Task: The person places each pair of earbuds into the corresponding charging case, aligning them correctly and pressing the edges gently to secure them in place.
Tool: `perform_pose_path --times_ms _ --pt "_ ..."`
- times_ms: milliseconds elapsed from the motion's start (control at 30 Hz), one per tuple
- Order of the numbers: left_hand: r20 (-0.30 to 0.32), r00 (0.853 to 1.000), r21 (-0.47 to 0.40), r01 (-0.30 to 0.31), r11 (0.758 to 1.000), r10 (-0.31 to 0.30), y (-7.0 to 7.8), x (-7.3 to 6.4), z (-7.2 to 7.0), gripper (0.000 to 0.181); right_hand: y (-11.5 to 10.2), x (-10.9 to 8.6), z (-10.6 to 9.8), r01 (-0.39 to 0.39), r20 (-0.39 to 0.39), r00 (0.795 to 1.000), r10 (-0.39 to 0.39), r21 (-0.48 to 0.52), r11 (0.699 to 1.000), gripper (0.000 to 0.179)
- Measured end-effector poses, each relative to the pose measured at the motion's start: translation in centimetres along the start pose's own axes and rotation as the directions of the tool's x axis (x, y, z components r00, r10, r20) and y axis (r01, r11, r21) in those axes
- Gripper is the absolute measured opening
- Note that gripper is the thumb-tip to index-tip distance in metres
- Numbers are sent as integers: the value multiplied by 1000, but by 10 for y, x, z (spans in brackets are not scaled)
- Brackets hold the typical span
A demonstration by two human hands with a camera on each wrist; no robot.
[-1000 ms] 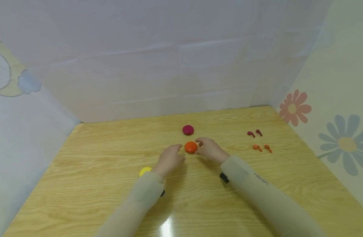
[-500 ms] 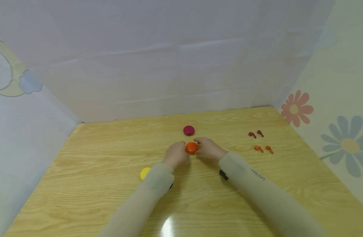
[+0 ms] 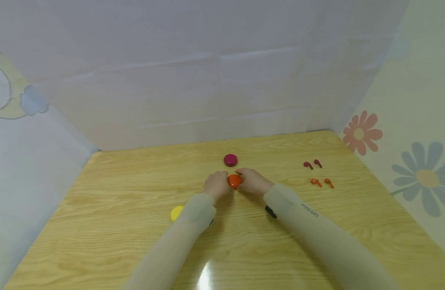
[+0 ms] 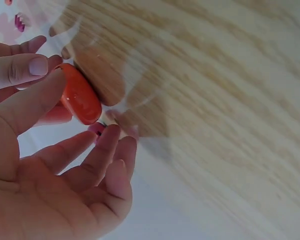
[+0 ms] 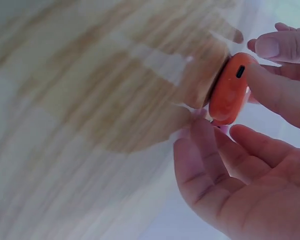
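Between my two hands is a glossy orange earbud case (image 3: pixel 234 181), near the middle of the wooden table. My left hand (image 3: pixel 217 185) pinches its left side, the thumb pressed along the case (image 4: pixel 82 97) in the left wrist view. From the right, my right hand (image 3: pixel 255 182) grips the same case with thumb and fingers. A dark charging port shows on the case (image 5: pixel 233 90) in the right wrist view. The case looks tilted, its lid seam partly hidden by the fingers.
Just behind sits a crimson round case (image 3: pixel 230 160). A yellow case (image 3: pixel 176 213) lies left of my left forearm, partly covered by the sleeve. Toward the right edge lie a pair of crimson earbuds (image 3: pixel 308 165) and a pair of orange earbuds (image 3: pixel 316 182). Walls enclose the table (image 3: pixel 128 193).
My left hand has moved right and forward to the orange case, and my right hand has closed in on it. The case has tipped from lying flat.
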State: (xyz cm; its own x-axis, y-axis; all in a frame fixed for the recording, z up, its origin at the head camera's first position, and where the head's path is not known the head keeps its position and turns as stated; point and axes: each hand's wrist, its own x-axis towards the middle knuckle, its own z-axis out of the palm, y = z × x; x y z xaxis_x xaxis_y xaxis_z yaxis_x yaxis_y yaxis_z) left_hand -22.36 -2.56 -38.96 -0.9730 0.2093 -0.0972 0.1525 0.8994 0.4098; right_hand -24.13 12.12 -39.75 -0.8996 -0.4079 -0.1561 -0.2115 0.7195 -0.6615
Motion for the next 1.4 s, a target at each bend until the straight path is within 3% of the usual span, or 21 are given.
perform_pose_path --times_ms 233,700,933,1100,1400 --pt "27 1000 -12 9 1000 -9 -3 8 4 20 3 1 4 12 -25 1000 -12 -1 1000 51" --pt "70 997 -144 19 989 -9 -7 14 6 16 2 5 5 28 -39 999 -30 -50 998 41" --pt "82 996 -215 -5 977 24 -8 15 5 23 3 4 4 39 -55 998 -39 2 999 41" --pt "107 994 -369 23 929 19 -10 12 1 36 3 0 0 46 -60 997 -43 57 997 47" --pt "113 993 -594 46 803 27 -16 4 -13 44 1 -11 -11 78 -103 993 -61 166 983 47"
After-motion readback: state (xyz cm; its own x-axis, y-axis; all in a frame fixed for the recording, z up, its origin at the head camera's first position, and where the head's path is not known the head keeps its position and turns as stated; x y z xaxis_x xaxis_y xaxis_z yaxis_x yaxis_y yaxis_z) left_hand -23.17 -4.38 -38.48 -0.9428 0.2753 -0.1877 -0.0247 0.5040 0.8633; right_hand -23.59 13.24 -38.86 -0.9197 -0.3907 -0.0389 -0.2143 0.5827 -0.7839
